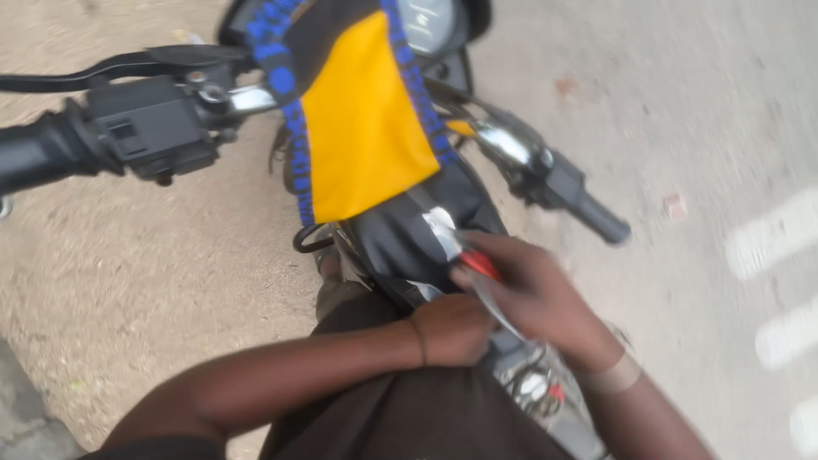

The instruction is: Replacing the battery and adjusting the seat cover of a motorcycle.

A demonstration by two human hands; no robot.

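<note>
I look down on a motorcycle with a black fuel tank (400, 243) draped in a yellow cloth with blue edging (362, 119). My right hand (537, 298) grips a red-handled tool (479, 262) whose tip points at the rear of the tank. My left hand (456, 328) rests closed just below it, on the frame beside the tank; whether it holds anything is hidden. Under my right wrist lies an opened part of the bike with loose wires (537, 388).
The left handlebar grip with switch box and lever (128, 128) reaches across the upper left. The right handlebar grip (579, 204) points right. A round gauge (426, 21) sits at the top. Sandy ground (128, 281) lies left, grey pavement with white marks (767, 247) right.
</note>
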